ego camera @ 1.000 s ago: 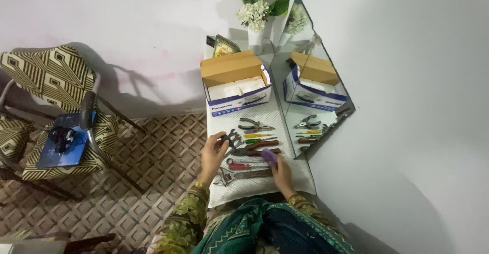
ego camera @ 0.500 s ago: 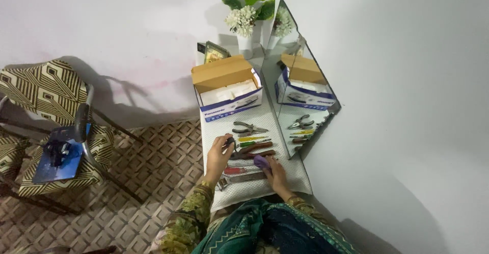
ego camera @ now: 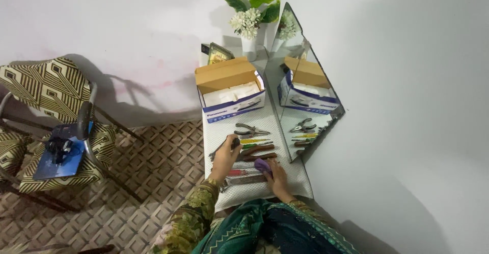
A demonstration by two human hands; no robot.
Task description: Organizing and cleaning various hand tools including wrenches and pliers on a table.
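Left hand [ego camera: 225, 157] closed around a dark-handled tool [ego camera: 230, 145]; right hand [ego camera: 277, 178] pinching a purple cloth [ego camera: 263, 166]. Best gripped firmly, clear of neighbouring pliers [ego camera: 249, 129].

Your narrow table [ego camera: 293, 185] has a white textured cover. Just past your left hand [ego camera: 224, 159] sit pliers [ego camera: 249, 129], then a cardboard box [ego camera: 232, 88] further out. Between your hands lie brown-handled tools [ego camera: 257, 152]; a wrench [ego camera: 244, 180] lies nearer you. A mirror [ego camera: 305, 101] stands along the right edge.
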